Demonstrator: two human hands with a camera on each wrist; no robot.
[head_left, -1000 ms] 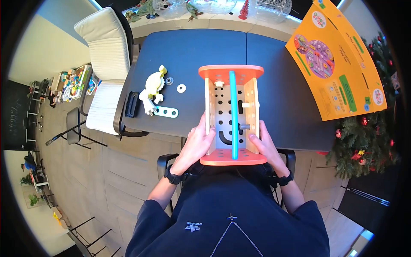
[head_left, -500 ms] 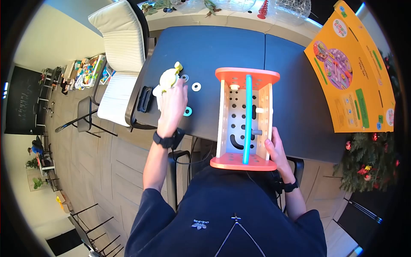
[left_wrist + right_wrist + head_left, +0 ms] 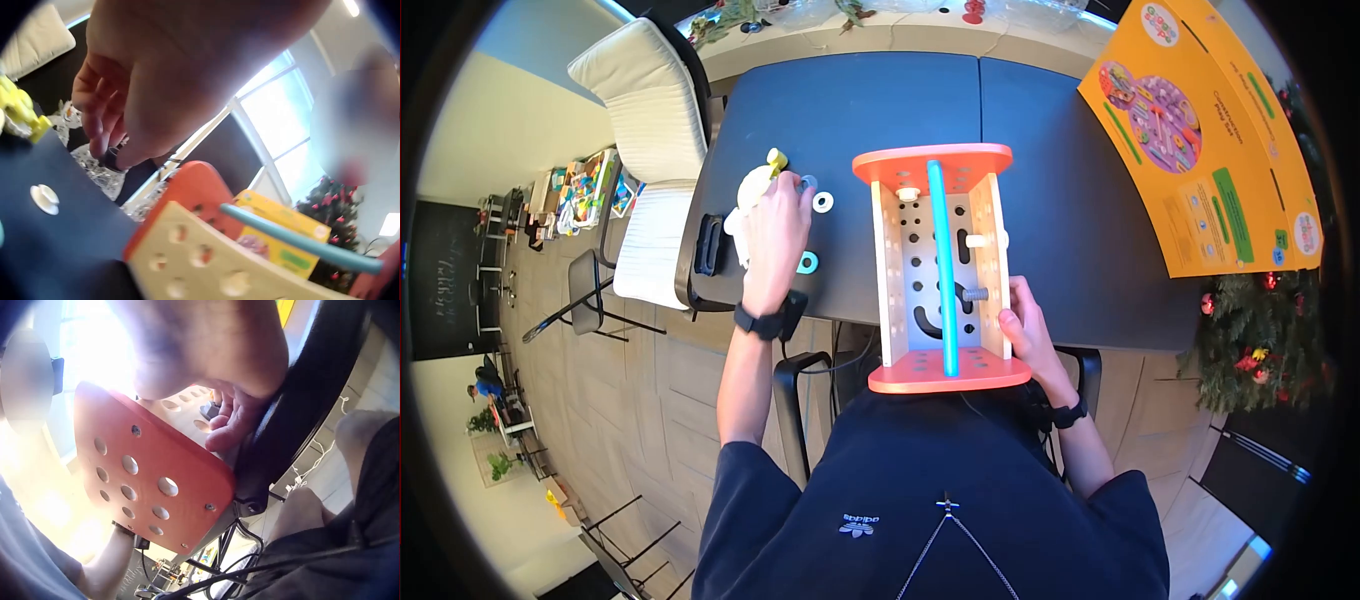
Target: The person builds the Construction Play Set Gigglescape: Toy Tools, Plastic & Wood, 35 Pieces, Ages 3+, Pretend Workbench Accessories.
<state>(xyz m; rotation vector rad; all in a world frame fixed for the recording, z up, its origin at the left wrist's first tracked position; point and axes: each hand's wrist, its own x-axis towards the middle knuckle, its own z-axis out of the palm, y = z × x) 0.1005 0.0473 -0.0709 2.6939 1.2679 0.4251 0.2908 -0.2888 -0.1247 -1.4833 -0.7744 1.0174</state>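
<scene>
Box (image 3: pixel 942 270) at table (image 3: pixel 860 110) near edge, bolt (image 3: pixel 975 295) through its right wall; washer (image 3: pixel 817 203) between left hand (image 3: pixel 780 230) and box; carton (image 3: pixel 1210 150) right, chair (image 3: pixel 650 150) left.

The side panel (image 3: pixel 219 267) is matt wood, the blue bar (image 3: pixel 301 238) smooth.

The dark shirt (image 3: pixel 930 465) reads "adidas"; the orange box (image 3: pixel 1205 140), "Construction Play Set"; chalkboard (image 3: pixel 445 285) writing is blurred

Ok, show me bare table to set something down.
Free table: the far stretch between toolbox and sill, and the right patch between toolbox and yellow box. Crowded: the left, around left hand, washer and black part.
</scene>
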